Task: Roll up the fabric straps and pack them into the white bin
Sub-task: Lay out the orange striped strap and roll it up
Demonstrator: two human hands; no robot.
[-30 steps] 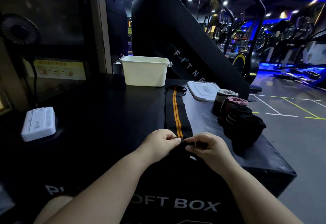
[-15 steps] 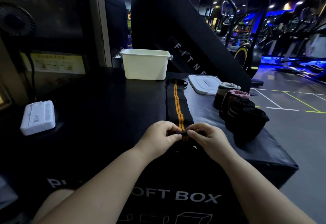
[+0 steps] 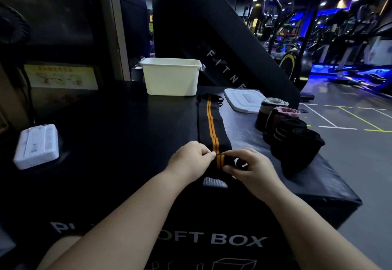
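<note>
The left grip (image 3: pixel 191 159) and right grip (image 3: pixel 252 167) are bare, short-fingered, on bare rounded forearms (image 3: pixel 127 216).

The black padded box (image 3: pixel 212 212) shows "OFT BOX" in white on its front face. The slanted black machine panel (image 3: pixel 212 36) reads "FITNE". The yellow wall sign (image 3: pixel 61 77) is too blurred to read.

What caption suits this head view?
Left hand and right hand pinch the rolled end of an orange-striped strap; white bin beyond.
</note>
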